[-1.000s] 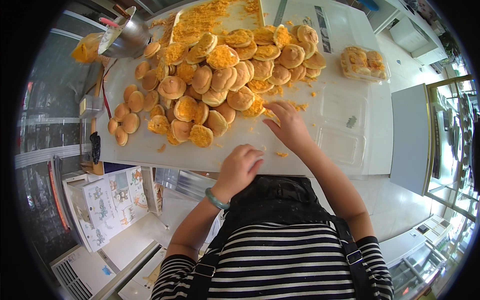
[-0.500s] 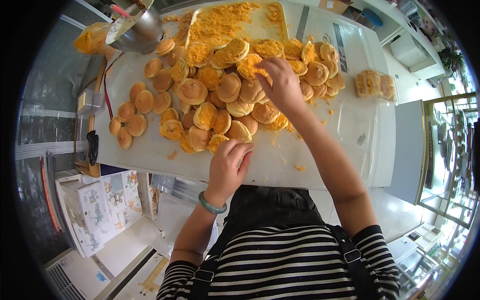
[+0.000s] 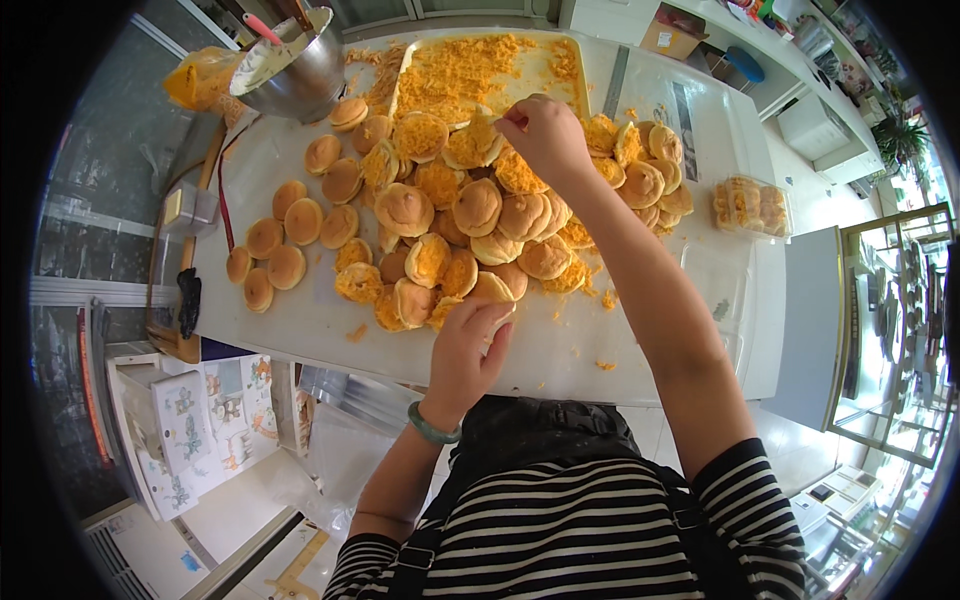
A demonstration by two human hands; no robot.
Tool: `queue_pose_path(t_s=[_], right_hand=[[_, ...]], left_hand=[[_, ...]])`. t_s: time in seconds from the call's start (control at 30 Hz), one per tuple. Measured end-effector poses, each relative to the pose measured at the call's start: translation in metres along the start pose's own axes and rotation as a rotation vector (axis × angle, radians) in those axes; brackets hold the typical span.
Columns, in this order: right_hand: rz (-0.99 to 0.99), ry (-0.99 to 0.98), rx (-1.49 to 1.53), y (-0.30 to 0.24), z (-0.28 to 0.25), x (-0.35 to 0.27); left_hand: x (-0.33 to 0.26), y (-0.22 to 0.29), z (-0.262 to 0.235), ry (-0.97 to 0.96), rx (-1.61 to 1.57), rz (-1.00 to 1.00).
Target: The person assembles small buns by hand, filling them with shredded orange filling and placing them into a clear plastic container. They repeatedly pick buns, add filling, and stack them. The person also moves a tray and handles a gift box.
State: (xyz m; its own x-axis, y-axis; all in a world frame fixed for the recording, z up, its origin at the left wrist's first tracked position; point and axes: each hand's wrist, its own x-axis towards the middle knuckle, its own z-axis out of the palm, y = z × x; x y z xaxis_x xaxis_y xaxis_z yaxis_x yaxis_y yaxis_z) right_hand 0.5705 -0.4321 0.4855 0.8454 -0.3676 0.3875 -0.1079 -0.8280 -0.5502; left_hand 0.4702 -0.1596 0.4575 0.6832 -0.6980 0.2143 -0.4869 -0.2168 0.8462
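your left hand (image 3: 463, 352) is half-curled, your right hand (image 3: 546, 135) pinched, any hold unclear; many nearby buns (image 3: 428, 262) wear orange shreds (image 3: 437, 183), leftward buns (image 3: 303, 221) look bare, one rightward box (image 3: 750, 208) is filled.

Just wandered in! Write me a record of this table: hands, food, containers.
Left hand: at the near edge of the bun heap; contact unclear
Right hand: over the heap's far side, near the tray; grip unclear
Bun heap: round buns, many coated in orange shreds
Plain buns: loose, left of the heap
Tray: beyond the heap, strewn with shreds
Metal bowl: far left, pink-handled utensil inside
Clear box: right, holding buns
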Motion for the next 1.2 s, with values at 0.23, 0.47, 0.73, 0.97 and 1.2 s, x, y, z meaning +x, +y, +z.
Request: queue_pose_path(t_s=[0.23,0.47,0.73,0.97,1.2], right_hand=[[0.234,0.000,0.492,0.000,-0.089,-0.133],[0.521,-0.124,0.379,0.039,-0.102,-0.245],[0.171,-0.122,-0.034,0.022,-0.086,-0.288],[0.061,-0.286,0.067,0.054,-0.082,-0.291],[0.167,-0.675,0.152,0.095,-0.102,-0.227]], left_hand=[[0.033,0.001,0.057,-0.185,-1.613,-0.535],[0.011,0.014,0.108,-0.371,-1.488,-0.687],[0.004,0.019,0.130,-0.487,-1.228,-0.512],[-0.015,0.000,0.129,-0.224,-0.044,-0.008],[0.000,-0.016,0.138,-0.312,0.210,0.163]])
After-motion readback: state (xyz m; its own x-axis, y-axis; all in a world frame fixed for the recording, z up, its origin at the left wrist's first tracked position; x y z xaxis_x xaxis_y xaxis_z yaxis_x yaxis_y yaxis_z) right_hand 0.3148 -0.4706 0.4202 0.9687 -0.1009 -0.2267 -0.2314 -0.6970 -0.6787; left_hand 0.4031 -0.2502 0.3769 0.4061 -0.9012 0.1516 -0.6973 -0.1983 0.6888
